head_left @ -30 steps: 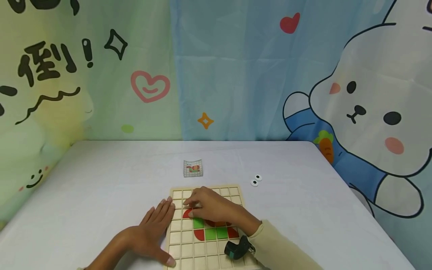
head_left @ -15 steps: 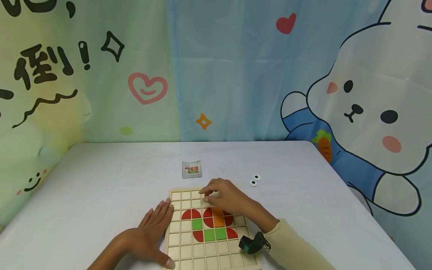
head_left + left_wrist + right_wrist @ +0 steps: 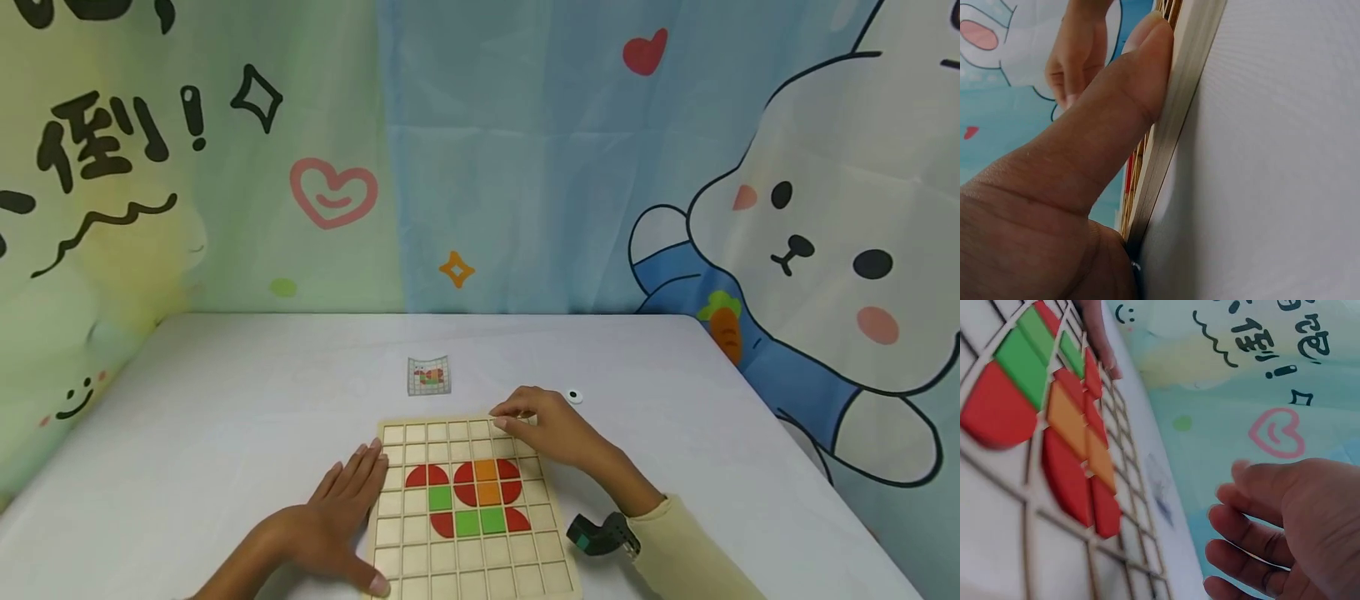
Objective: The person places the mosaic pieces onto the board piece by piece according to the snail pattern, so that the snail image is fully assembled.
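Note:
A wooden grid board lies on the table with red quarter-round tiles, green square tiles and orange square tiles set in its cells. My left hand rests along the board's left edge, fingers spread and straight. Its thumb presses on the frame in the left wrist view. Over the board's far right corner hovers my right hand, its fingers loosely bent. The right wrist view shows this hand holding nothing. Just beyond it lies a round googly eye; a second eye is hidden.
A small pattern card with a gridded picture lies behind the board. White cloth covers the table. A printed curtain hangs along the table's far edge. A dark device sits on the right wrist.
My right hand has left the red tiles at the board's upper left and moved right to the far right corner, uncovering the tiles and hiding one googly eye. The left hand stays put.

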A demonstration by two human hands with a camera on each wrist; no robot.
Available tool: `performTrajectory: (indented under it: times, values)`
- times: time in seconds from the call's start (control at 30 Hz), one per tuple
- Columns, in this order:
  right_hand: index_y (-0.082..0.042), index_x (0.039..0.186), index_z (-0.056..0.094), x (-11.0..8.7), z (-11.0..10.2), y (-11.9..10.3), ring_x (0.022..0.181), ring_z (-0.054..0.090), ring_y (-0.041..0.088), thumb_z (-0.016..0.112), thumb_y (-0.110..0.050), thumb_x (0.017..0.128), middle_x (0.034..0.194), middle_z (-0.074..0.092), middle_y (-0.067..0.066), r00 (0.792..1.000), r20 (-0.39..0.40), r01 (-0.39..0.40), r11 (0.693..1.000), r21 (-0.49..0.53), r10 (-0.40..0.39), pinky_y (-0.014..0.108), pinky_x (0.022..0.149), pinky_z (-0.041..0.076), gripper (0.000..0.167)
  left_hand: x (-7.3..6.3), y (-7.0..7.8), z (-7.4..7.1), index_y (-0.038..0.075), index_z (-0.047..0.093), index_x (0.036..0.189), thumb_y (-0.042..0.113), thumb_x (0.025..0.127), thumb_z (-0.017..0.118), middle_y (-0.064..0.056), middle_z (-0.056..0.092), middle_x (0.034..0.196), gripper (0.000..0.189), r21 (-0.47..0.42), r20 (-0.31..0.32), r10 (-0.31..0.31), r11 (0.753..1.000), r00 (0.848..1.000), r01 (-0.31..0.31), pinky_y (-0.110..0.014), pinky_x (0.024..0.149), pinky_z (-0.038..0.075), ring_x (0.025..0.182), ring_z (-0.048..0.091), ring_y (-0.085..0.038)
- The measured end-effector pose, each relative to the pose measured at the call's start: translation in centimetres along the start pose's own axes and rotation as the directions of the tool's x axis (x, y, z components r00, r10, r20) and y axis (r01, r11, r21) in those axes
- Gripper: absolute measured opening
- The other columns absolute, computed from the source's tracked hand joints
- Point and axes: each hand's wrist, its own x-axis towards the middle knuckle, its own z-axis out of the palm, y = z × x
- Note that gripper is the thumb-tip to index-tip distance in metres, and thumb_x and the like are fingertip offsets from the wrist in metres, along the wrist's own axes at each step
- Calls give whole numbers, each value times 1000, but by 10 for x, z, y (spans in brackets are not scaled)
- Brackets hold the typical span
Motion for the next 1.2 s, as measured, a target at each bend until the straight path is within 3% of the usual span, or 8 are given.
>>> performTrajectory:
  times: [0.13,0.33,0.5,0.7,0.83,0.93,1.2]
  values:
    - [-7,111,73,-6,-4,6,92,59,15,66,-14,94,97,65,-7,1000,-17,-8,1000,-21,7,44,84,50,20,1,1,-1,-2,2,154,80,60,70,-14,-16,160,142,1,2,0,1000,1000,0,-54,111,-9,145,-17,-29]
    - [-4,112,72,-15,-20,19,92,61,15,68,-5,91,100,66,-4,993,-106,42,998,-57,-47,46,82,52,21,-4,15,-12,-8,2,152,67,67,76,-23,-13,158,135,-5,18,31,1000,999,-31,-61,110,-3,144,-12,-40]
    - [-5,108,74,-20,-29,33,85,61,11,68,-6,91,97,67,-5,978,-198,55,996,-73,-69,39,76,53,18,-4,11,-11,-7,0,152,66,68,76,-24,-14,158,135,-25,21,47,999,999,-46,-57,111,-9,144,-14,-41]
    - [-5,103,75,-22,-31,51,86,61,14,70,-8,90,95,67,-4,966,-257,-27,995,-94,2,32,75,53,14,-3,5,-6,-4,1,153,70,66,75,-20,-14,159,137,-44,6,43,998,999,-43,-58,110,-8,144,-15,-37]
    - [-2,105,74,-23,-32,59,89,62,20,70,-3,89,98,68,2,970,-237,-74,993,-93,50,34,74,53,17,-2,1,-1,-1,0,154,73,63,74,-16,-16,160,139,-61,-6,34,998,999,-34,-50,110,-13,144,-18,-32]
    - [0,108,73,-24,-33,64,91,63,23,69,0,89,101,68,5,972,-222,-97,990,-102,72,35,75,53,20,-2,0,-1,0,-1,155,73,64,74,-16,-15,160,138,-54,-14,41,998,999,-42,-52,110,-13,144,-17,-33]
    - [0,108,73,-26,-40,76,92,60,25,63,7,89,106,67,10,951,-277,-168,982,-90,137,39,75,52,23,0,1,-2,-2,-1,154,74,64,73,-18,-16,160,138,-45,3,40,998,999,-39,-58,110,-9,144,-17,-35]
